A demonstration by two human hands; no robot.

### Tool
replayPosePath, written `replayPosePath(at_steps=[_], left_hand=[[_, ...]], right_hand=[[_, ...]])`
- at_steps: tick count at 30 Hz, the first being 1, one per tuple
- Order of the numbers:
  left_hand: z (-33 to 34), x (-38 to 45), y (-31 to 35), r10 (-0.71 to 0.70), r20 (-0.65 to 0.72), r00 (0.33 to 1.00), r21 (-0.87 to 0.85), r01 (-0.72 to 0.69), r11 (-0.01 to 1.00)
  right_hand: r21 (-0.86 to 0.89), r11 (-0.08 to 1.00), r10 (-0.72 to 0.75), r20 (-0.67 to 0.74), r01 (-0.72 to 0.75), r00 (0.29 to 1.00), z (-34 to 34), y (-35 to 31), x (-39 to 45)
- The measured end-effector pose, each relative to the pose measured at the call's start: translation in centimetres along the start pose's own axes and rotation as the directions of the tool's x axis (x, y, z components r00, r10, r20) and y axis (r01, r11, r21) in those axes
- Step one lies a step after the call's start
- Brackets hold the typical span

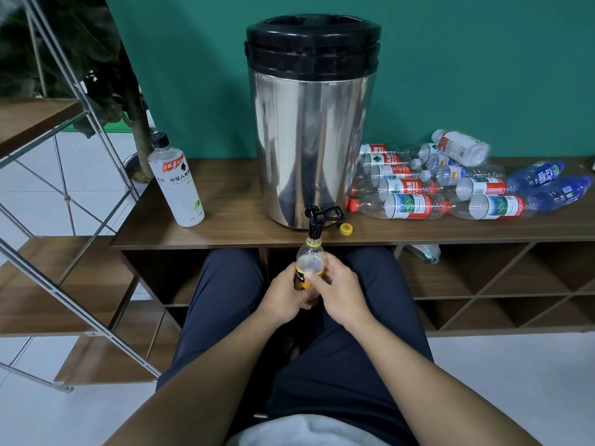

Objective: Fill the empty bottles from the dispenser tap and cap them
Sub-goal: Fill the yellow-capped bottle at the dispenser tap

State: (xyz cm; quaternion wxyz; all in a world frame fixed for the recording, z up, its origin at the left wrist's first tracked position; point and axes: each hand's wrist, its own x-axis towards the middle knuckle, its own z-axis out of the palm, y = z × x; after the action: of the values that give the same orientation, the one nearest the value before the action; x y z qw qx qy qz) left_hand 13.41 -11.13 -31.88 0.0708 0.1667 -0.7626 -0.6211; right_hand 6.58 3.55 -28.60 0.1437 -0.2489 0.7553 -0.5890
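I hold the yellow-labelled bottle (308,268) upright over my lap with both hands, its open mouth right under the black tap (314,222) of the steel dispenser (309,123). My left hand (283,297) wraps its lower body; my right hand (338,289) curls round the other side, thumb across the label. The bottle's yellow cap (345,229) lies on the wooden shelf (231,220) just right of the tap. Empty bottles (450,185) lie piled to the dispenser's right, and a capped white bottle (177,181) stands to its left.
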Motion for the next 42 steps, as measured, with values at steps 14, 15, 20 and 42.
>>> replayPosePath(at_steps=[14, 15, 20, 42], left_hand=[[-0.08, -0.19, 0.25, 0.031, -0.038, 0.999, 0.107, -0.026, 0.994], [-0.05, -0.21, 0.3, 0.032, -0.038, 0.999, 0.098, -0.028, 0.995], [-0.04, -0.28, 0.41, 0.047, -0.054, 0.997, 0.119, -0.04, 0.992], [-0.11, -0.41, 0.56, 0.031, -0.058, 0.998, 0.187, -0.019, 0.982]], right_hand=[[0.009, 1.0, 0.011, 0.009, -0.011, 1.0, -0.04, -0.33, -0.14], [0.007, 1.0, 0.01, 0.009, -0.01, 1.0, -0.05, -0.36, -0.16], [0.007, 1.0, 0.005, 0.01, -0.005, 1.0, -0.04, -0.38, -0.18], [-0.029, 0.999, -0.018, 0.006, 0.018, 1.0, 0.02, -0.07, -0.13]])
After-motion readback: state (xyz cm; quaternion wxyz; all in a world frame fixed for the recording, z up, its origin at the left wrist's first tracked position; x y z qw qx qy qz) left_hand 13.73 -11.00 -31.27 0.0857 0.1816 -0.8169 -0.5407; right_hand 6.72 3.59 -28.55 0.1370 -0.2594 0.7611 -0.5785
